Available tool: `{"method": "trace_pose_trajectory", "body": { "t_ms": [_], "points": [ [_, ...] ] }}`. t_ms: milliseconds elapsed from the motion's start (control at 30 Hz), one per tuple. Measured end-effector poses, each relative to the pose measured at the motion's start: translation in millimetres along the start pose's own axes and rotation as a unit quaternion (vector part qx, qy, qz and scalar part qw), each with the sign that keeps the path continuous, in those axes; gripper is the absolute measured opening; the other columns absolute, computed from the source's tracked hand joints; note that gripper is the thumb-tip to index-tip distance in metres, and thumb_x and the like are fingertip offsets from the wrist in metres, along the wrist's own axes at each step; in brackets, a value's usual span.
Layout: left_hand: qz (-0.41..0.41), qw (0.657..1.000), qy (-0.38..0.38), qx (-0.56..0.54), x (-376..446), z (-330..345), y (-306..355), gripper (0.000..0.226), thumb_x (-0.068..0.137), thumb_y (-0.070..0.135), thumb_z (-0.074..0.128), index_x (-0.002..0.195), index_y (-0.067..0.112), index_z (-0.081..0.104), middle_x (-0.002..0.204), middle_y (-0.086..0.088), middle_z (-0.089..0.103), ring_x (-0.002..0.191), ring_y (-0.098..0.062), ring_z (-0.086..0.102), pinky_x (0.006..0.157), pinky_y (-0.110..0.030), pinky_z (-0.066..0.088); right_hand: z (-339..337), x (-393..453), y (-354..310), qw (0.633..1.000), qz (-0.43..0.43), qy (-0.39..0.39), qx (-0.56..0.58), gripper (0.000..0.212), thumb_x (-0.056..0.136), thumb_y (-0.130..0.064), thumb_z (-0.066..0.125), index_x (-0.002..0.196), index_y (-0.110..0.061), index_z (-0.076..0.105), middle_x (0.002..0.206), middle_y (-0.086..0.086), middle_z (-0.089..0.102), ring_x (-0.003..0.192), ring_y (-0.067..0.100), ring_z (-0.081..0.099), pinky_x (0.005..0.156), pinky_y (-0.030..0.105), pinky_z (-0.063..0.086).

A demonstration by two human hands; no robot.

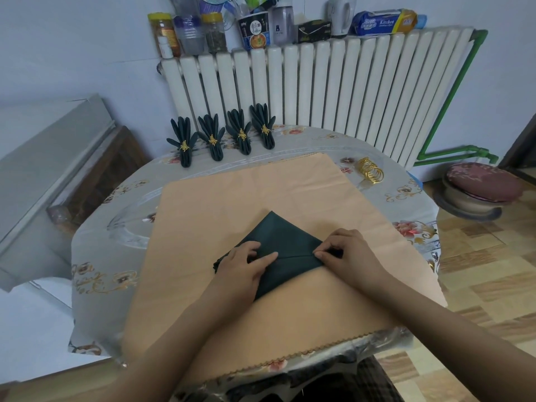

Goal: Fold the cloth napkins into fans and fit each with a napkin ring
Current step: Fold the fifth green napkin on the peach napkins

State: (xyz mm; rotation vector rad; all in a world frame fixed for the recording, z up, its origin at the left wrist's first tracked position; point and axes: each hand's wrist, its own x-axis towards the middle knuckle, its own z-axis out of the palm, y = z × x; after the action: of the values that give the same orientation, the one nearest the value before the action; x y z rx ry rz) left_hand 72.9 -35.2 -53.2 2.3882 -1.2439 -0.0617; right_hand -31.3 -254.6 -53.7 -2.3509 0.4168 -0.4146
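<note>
Dark green napkin (278, 242) mid-bench on peach cloth (246, 187), early fold. My left hand (249, 265) presses it flat, fingers straight; right hand (345, 253) pinches its right corner. Next, I judge: start even pleats; gold rings (370, 170) wait far right

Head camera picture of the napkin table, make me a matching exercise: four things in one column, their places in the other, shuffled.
1. dark green cloth napkin
2. four ringed dark green napkin fans
3. loose gold napkin rings
4. blue kitchen wrap box

A. on the white radiator
B. table's far right
C. under both hands
D. row along the table's far edge

Pairs: 1-C, 2-D, 3-B, 4-A
</note>
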Motion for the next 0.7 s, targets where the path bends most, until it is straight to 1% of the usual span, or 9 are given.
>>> {"method": "trace_pose_trajectory", "body": {
  "t_ms": [67, 167, 267, 333, 400, 500, 567, 633, 700],
  "points": [
    [0.001, 0.999, -0.031, 0.030, 0, -2, -3, 0.057, 0.089, 0.038, 0.018, 0.135, 0.029, 0.052, 0.143, -0.006, 0.041, 0.124, -0.023, 0.044, 0.102, -0.030, 0.030, -4, -2, 3, 1.000, 0.018, 0.017, 0.002, 0.023, 0.082, -0.015, 0.069, 0.068, -0.033, 0.063, 0.081, -0.016, 0.056, 0.092, 0.012, 0.045, 0.080, 0.017, 0.035],
    [0.012, 0.998, -0.042, 0.054, 1, -3, -7, 0.072, 0.081, 0.046, 0.005, 0.138, 0.031, 0.047, 0.145, -0.003, 0.038, 0.125, -0.021, 0.040, 0.105, -0.033, 0.031, -9, -2, 4, 0.999, 0.025, 0.021, -0.007, 0.018, 0.082, -0.012, 0.068, 0.070, -0.026, 0.066, 0.079, -0.014, 0.055, 0.091, 0.013, 0.044, 0.078, 0.011, 0.036],
    [0.015, 0.997, -0.049, 0.061, 2, -2, -7, 0.068, 0.083, 0.044, 0.010, 0.135, 0.029, 0.052, 0.141, -0.007, 0.044, 0.121, -0.024, 0.046, 0.101, -0.038, 0.036, -11, 1, -2, 0.995, -0.008, 0.009, -0.095, 0.012, 0.084, -0.015, 0.065, 0.075, -0.021, 0.070, 0.086, -0.010, 0.060, 0.093, 0.015, 0.041, 0.088, 0.029, 0.033],
    [0.017, 0.996, -0.055, 0.068, 3, -2, -8, 0.066, 0.084, 0.043, 0.012, 0.134, 0.028, 0.053, 0.139, -0.008, 0.046, 0.119, -0.026, 0.047, 0.100, -0.037, 0.036, -8, 4, -11, 0.990, -0.048, -0.006, -0.129, 0.011, 0.086, -0.021, 0.062, 0.082, -0.020, 0.072, 0.091, -0.007, 0.063, 0.095, 0.015, 0.042, 0.087, 0.030, 0.030],
    [0.016, 0.996, -0.056, 0.063, 4, -2, -8, 0.064, 0.085, 0.042, 0.015, 0.132, 0.028, 0.055, 0.137, -0.009, 0.048, 0.117, -0.027, 0.049, 0.099, -0.035, 0.036, 0, 4, -22, 0.994, -0.059, -0.023, -0.089, 0.012, 0.088, -0.028, 0.061, 0.085, -0.024, 0.072, 0.091, -0.010, 0.065, 0.094, 0.011, 0.044, 0.090, 0.030, 0.032],
    [0.027, 0.995, -0.066, 0.072, 9, -8, -4, 0.044, 0.095, 0.032, 0.031, 0.134, 0.030, 0.053, 0.138, -0.006, 0.046, 0.122, -0.026, 0.045, 0.102, -0.029, 0.033, 14, 2, -27, 1.000, -0.007, -0.002, -0.020, 0.007, 0.084, -0.031, 0.066, 0.080, -0.028, 0.071, 0.086, -0.014, 0.063, 0.094, 0.009, 0.050, 0.093, 0.032, 0.037],
    [0.027, 0.990, -0.113, 0.085, 16, -17, -1, 0.041, 0.098, 0.025, 0.044, 0.138, 0.031, 0.047, 0.139, 0.000, 0.041, 0.128, -0.018, 0.035, 0.107, -0.025, 0.028, 20, 0, -25, 0.999, 0.005, 0.028, -0.021, 0.006, 0.080, -0.029, 0.070, 0.075, -0.029, 0.070, 0.084, -0.014, 0.062, 0.092, 0.009, 0.051, 0.092, 0.034, 0.036],
    [0.002, 0.983, -0.167, 0.080, 30, -32, 7, 0.039, 0.095, 0.024, 0.051, 0.134, 0.028, 0.052, 0.130, 0.002, 0.045, 0.122, -0.014, 0.040, 0.105, -0.026, 0.031, 23, -1, -25, 0.999, -0.003, 0.037, -0.039, 0.007, 0.080, -0.030, 0.070, 0.074, -0.030, 0.069, 0.086, -0.013, 0.063, 0.092, 0.009, 0.049, 0.088, 0.031, 0.031],
    [-0.008, 0.978, -0.192, 0.080, 54, -43, 18, 0.027, 0.092, 0.022, 0.053, 0.117, 0.023, 0.065, 0.116, 0.001, 0.056, 0.107, -0.016, 0.052, 0.096, -0.032, 0.042, 24, -1, -26, 0.998, 0.005, 0.031, -0.048, 0.007, 0.081, -0.032, 0.069, 0.075, -0.030, 0.068, 0.090, -0.013, 0.062, 0.094, 0.009, 0.048, 0.081, 0.027, 0.023]
  ]
}}
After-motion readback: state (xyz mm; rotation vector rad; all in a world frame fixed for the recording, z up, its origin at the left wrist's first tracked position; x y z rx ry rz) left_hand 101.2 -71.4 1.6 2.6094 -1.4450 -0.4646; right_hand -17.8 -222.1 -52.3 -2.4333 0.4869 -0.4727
